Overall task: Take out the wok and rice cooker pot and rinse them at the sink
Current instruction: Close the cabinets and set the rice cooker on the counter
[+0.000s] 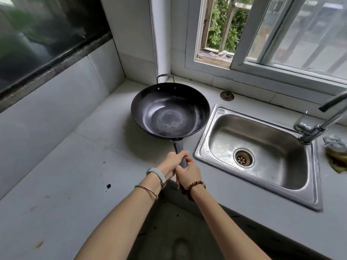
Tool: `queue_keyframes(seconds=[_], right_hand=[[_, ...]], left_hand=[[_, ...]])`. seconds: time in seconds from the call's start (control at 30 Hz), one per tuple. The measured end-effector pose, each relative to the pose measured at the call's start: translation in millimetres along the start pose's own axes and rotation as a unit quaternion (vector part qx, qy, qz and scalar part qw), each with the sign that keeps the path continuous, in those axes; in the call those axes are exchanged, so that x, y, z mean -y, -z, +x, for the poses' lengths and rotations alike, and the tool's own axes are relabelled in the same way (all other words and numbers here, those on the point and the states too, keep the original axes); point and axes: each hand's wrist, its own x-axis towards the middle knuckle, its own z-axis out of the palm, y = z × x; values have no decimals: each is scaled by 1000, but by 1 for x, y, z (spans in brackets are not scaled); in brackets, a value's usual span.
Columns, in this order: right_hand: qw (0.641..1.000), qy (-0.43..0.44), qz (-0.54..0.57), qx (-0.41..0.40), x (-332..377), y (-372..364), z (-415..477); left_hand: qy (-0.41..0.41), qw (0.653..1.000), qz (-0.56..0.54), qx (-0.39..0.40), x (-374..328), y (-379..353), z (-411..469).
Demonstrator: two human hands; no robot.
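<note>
Together, both hands (171, 163) (187, 174) around wok handle (178, 147).

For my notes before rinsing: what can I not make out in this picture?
Head view only:
- rice cooker pot: out of frame.
- wok handle: mostly covered by left hand and right hand.
- faucet spout: cut by right edge.
- yellowish object beside sink: cut by right edge, unidentifiable.

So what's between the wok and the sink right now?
In the head view, only a narrow bare strip of white countertop separates the wok from the sink.
</note>
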Motion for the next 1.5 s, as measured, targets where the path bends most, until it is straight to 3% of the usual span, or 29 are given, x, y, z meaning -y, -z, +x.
queue_keyframes(seconds=[0.23, 0.4, 0.6, 0.9, 1.07, 1.17, 1.37, 1.5], right_hand=[[1000, 5, -27, 1, -1, 4, 8], [999, -11, -7, 47, 4, 11, 5], [991, 13, -102, 81, -4, 8, 4], [995, 4, -84, 54, -12, 6, 1], [984, 52, -170, 11, -11, 13, -10], [967, 148, -204, -35, -7, 21, -18], [876, 377, -273, -125, 11, 45, -40], [826, 440, -302, -179, 9, 53, -67]], left_hand=[[11, 1000, -20, 19, -2, -2, 4], [10, 999, -36, 36, 0, -1, 6], [3, 1000, 3, 22, 11, 4, 2], [-39, 992, 113, -25, 15, 11, -18], [-103, 980, 167, -35, 24, 20, -39], [-185, 952, 229, -81, 26, 39, -56], [-351, 832, 386, -192, 28, 80, -98], [-405, 772, 441, -215, 36, 99, -125]])
